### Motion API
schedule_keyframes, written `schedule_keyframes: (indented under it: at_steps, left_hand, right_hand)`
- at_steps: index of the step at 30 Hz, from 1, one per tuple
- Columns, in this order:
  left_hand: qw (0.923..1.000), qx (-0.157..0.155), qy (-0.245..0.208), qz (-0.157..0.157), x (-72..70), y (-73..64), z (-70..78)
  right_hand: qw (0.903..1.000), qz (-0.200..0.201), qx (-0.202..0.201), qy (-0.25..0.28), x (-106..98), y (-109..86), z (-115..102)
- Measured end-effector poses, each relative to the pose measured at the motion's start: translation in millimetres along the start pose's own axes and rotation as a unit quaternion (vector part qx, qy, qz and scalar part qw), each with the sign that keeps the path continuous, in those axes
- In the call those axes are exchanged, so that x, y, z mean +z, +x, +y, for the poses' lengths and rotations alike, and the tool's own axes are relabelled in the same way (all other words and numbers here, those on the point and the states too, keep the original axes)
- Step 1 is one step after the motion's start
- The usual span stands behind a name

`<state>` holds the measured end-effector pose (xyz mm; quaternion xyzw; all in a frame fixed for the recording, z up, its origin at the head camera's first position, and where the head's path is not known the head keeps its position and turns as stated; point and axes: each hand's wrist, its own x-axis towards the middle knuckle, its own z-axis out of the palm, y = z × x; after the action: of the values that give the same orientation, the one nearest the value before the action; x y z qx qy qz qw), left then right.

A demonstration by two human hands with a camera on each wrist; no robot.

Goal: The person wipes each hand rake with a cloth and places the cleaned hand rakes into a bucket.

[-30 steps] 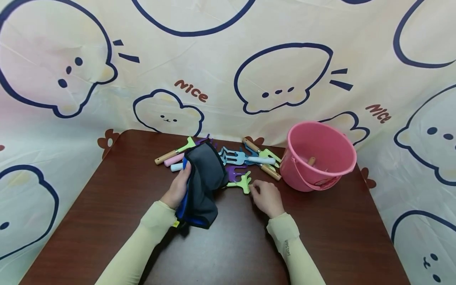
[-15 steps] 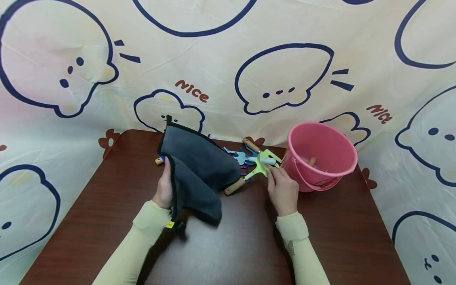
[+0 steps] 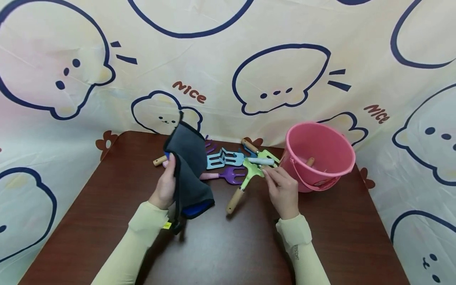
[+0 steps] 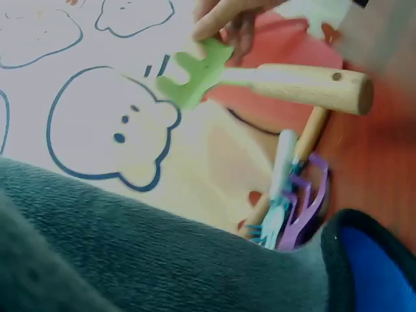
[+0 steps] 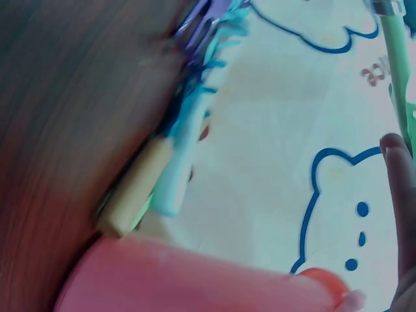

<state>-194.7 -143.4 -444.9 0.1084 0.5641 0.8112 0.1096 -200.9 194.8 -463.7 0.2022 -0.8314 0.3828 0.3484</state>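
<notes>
My left hand (image 3: 164,186) grips a dark grey fabric piece (image 3: 194,168) with black edging and a blue lining, thumb on its near side. The cloth hangs folded, hiding part of the tools behind it. My right hand (image 3: 285,194) pinches a small light green garden fork (image 3: 252,171) by its tined end. The fork's wooden handle (image 4: 312,86) points back toward the front of the table. Behind it lie a purple garden fork (image 3: 232,175) with a pink handle and a light blue tool (image 3: 215,160) with bent tines.
A pink bucket (image 3: 293,176) stands at the right, close to my right hand, with a wooden handle end (image 3: 310,161) inside. Another green tool (image 3: 268,154) lies against it. A wooden handle (image 3: 160,160) pokes out left of the cloth. A patterned curtain (image 3: 221,59) hangs behind the table.
My right hand has taken the green fork and drawn it out from beside the cloth, its handle swinging toward the front. My left hand has shifted left; the cloth spread out, then folded narrower.
</notes>
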Motion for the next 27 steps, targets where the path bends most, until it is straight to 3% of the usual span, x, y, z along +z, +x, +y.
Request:
schedule_keyframes:
  at_steps: [3, 6, 7, 9, 12, 14, 16, 18, 21, 24, 27]
  left_hand:
    - [0.9933, -0.053, 0.102, -0.001, 7.2, 8.1, -8.4]
    - [0.9650, -0.093, 0.245, -0.019, 17.1, 15.3, -18.3]
    - [0.9546, -0.086, 0.282, -0.042, 20.9, 18.5, -22.1]
    - [0.9375, -0.057, 0.334, -0.081, 28.3, 23.8, -28.9]
    - [0.9223, 0.032, 0.362, -0.131, 36.4, 28.2, -35.6]
    - [0.9147, 0.086, 0.371, -0.135, 39.3, 29.5, -40.3]
    - [0.9095, 0.117, 0.383, -0.111, 40.9, 28.9, -43.0]
    - [0.9097, 0.130, 0.385, -0.084, 42.2, 28.5, -44.8]
    - [0.9183, 0.128, 0.372, -0.046, 43.6, 27.8, -46.8]
    - [0.9372, 0.103, 0.332, -0.027, 43.7, 26.6, -47.6]
    - [0.9628, 0.067, 0.258, -0.048, 41.6, 24.2, -45.4]
  right_hand:
    - [0.9987, -0.024, -0.007, 0.044, 3, 2.1, -9]
    - [0.9956, -0.057, 0.001, 0.074, 4, 2.3, -18]
    - [0.9943, -0.066, 0.005, 0.083, 5, 1.9, -21]
    - [0.9915, -0.084, 0.012, 0.099, 5, 0.5, -26]
    - [0.9883, -0.107, 0.015, 0.108, 7, -1.6, -32]
    - [0.9866, -0.121, 0.013, 0.109, 8, -3.7, -35]
    - [0.9855, -0.131, 0.010, 0.108, 9, -4.7, -37]
    - [0.9850, -0.135, 0.006, 0.107, 9, -5.1, -38]
    - [0.9845, -0.138, -0.001, 0.109, 9, -4.9, -40]
    - [0.9844, -0.134, -0.005, 0.113, 9, -5.0, -38]
    - [0.9852, -0.125, -0.002, 0.117, 10, -5.2, -37]
